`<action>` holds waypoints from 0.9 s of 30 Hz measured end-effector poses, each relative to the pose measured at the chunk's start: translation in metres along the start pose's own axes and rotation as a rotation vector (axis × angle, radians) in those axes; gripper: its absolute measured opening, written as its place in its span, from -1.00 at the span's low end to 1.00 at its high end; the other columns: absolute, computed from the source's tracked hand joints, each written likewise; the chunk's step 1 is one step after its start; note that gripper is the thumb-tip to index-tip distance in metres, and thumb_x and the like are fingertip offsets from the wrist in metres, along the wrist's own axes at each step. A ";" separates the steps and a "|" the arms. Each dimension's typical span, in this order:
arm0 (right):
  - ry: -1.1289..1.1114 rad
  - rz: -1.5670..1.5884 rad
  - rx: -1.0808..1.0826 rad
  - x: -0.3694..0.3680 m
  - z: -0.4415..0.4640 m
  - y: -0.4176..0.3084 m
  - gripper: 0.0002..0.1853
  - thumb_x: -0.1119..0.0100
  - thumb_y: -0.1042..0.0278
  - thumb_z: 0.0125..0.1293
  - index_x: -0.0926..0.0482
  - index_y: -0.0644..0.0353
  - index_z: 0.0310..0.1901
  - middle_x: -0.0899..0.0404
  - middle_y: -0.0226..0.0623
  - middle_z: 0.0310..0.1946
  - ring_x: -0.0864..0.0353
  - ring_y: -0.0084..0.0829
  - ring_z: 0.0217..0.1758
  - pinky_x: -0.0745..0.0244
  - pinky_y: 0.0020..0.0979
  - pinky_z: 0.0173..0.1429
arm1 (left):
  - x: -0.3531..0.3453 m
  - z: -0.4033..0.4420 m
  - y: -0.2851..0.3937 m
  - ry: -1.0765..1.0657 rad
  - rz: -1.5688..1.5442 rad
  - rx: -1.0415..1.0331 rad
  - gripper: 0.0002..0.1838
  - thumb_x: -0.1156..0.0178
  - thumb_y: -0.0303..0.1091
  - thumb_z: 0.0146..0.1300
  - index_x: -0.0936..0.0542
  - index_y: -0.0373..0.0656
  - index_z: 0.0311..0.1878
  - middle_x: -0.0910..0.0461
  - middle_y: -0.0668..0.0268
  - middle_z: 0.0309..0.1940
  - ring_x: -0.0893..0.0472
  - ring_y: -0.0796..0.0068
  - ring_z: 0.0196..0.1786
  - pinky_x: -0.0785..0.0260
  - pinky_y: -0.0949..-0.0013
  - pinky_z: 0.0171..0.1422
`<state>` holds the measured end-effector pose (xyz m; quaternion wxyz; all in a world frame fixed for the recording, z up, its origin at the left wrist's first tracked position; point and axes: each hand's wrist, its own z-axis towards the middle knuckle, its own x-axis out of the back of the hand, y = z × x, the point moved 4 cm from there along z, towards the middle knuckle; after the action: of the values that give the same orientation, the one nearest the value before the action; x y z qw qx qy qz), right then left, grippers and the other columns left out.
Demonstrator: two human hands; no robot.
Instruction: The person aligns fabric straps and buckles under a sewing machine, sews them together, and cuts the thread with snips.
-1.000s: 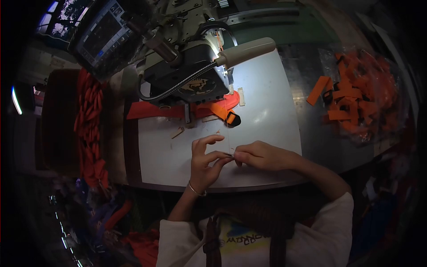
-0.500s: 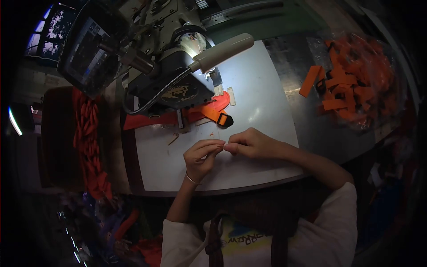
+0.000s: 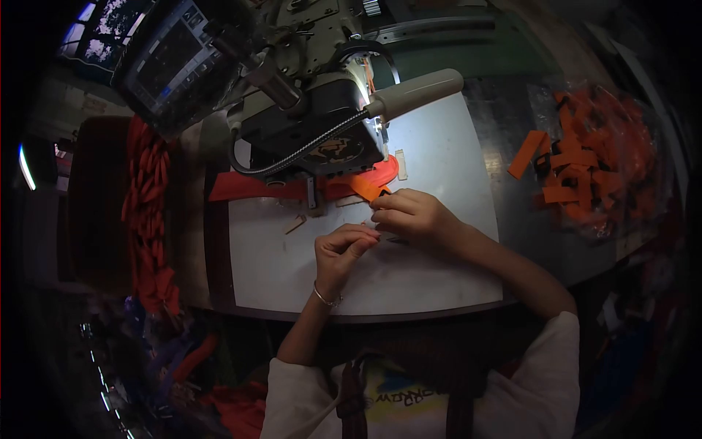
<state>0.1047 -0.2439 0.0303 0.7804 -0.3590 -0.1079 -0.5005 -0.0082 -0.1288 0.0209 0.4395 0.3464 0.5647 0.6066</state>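
Observation:
My right hand [image 3: 418, 216] is closed at the buckle end of an orange webbing strap [image 3: 365, 186], its fingers covering most of the black buckle [image 3: 385, 194]. Just below and to the left, my left hand [image 3: 342, 252] pinches thumb and fingertips together; anything between them is too small to make out. The strap lies across a red fabric piece [image 3: 270, 188] whose rounded end [image 3: 385, 171] sits under the head of a sewing machine [image 3: 322, 143].
A white work sheet [image 3: 439, 271] covers the table under my hands. Orange straps with black buckles [image 3: 578, 164] fill a clear plastic bag at the right. A bundle of red fabric pieces [image 3: 150, 212] hangs at the left. The machine's pale handle [image 3: 420, 94] juts above the work.
My right hand has moved up from my left fingertips onto the strap's buckle. My left hand stays pinched close below. The whole view has shifted a little as the head moved.

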 end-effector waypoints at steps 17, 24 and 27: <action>0.156 -0.015 -0.469 0.009 0.005 0.007 -0.92 -0.22 0.39 0.06 -0.55 0.14 -0.51 -0.47 -0.48 -0.43 -0.25 -0.46 -0.33 -0.23 -0.48 -0.24 | -0.006 0.043 0.024 0.002 1.109 -0.580 -0.83 -0.27 -0.43 0.01 -0.64 -0.07 -0.26 -0.57 0.52 -0.37 -0.42 0.56 -0.58 -0.30 0.52 -0.48; 0.065 0.028 -0.836 -0.006 0.010 0.045 -0.83 -0.15 0.37 0.05 -0.45 0.16 -0.62 -0.43 -0.42 -0.61 -0.20 -0.43 -0.39 -0.10 -0.45 -0.09 | 0.000 0.045 0.011 0.190 1.265 -0.732 -0.81 -0.30 -0.49 -0.06 -0.67 -0.08 -0.31 -0.60 0.47 -0.43 -0.45 0.51 -0.57 -0.32 0.48 -0.46; 0.066 -0.013 -0.838 -0.012 0.016 0.049 -0.82 -0.14 0.37 0.04 -0.43 0.17 -0.64 -0.42 -0.40 -0.64 -0.21 -0.42 -0.39 -0.11 -0.44 -0.10 | 0.002 0.045 0.009 0.220 1.285 -0.724 -0.82 -0.31 -0.49 -0.08 -0.67 -0.07 -0.32 -0.60 0.48 -0.43 -0.46 0.51 -0.56 -0.33 0.48 -0.45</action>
<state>0.1442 -0.2123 0.0132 0.5666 -0.6287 0.1278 -0.5171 0.0309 -0.1100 0.0353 0.0257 0.3791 0.0563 0.9233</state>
